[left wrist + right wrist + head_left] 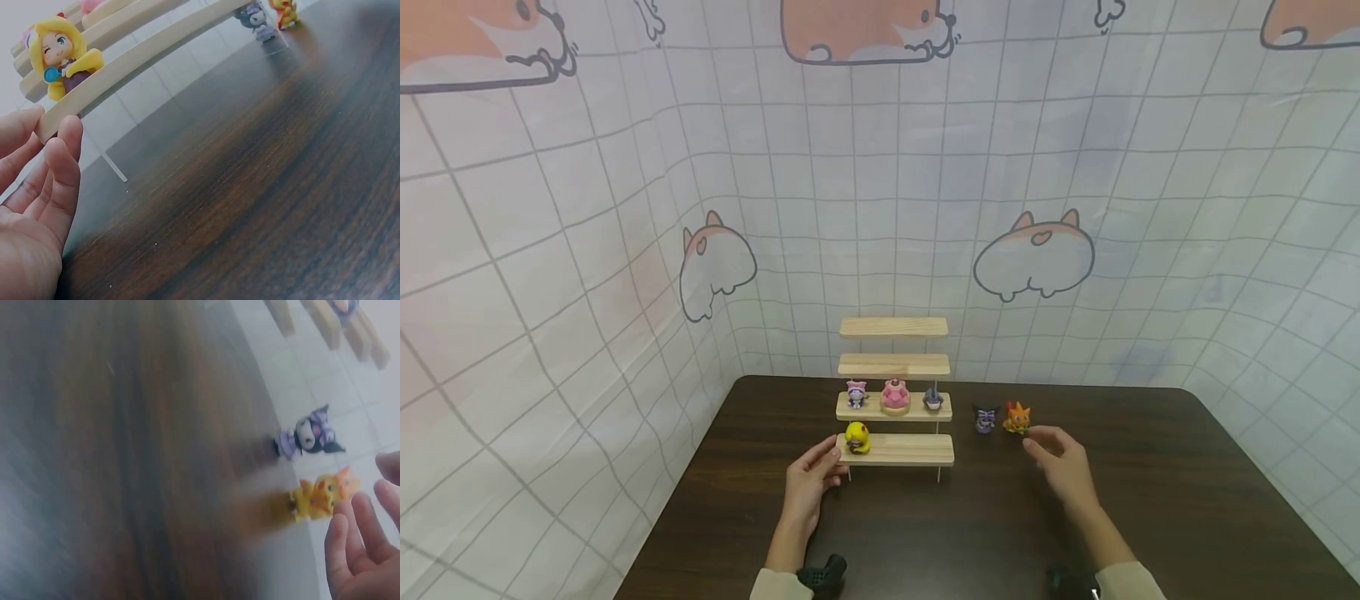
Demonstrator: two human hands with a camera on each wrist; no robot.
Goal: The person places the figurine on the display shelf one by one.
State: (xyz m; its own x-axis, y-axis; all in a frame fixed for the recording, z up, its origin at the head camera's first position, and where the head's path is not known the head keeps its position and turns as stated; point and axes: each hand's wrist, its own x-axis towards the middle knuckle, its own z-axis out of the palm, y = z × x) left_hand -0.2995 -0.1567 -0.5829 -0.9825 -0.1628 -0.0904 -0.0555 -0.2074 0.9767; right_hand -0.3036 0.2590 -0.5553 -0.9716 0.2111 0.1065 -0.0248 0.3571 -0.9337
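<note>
My left hand (808, 482) pinches the left end of the lowest tier of a wooden display shelf (902, 450), its thumb and fingertips about the board's corner in the left wrist view. A yellow-haired figurine (59, 56) with a blue round piece stands on that tier, close to the thumb. My right hand (1063, 467) is beside an orange-and-yellow figurine (1017, 418) on the table, fingers loosely bent and holding nothing. In the right wrist view the fingertips overlap the figurine's edge; I cannot tell whether they touch. Left of it stands a black-and-purple figurine (310, 434).
The second tier carries a purple-and-white figurine (856, 395), a pink one (895, 398) and a grey-blue one (933, 400). Two bare boards (893, 327) rise behind. A patterned curtain (880, 200) surrounds the dark wooden table (1000, 533).
</note>
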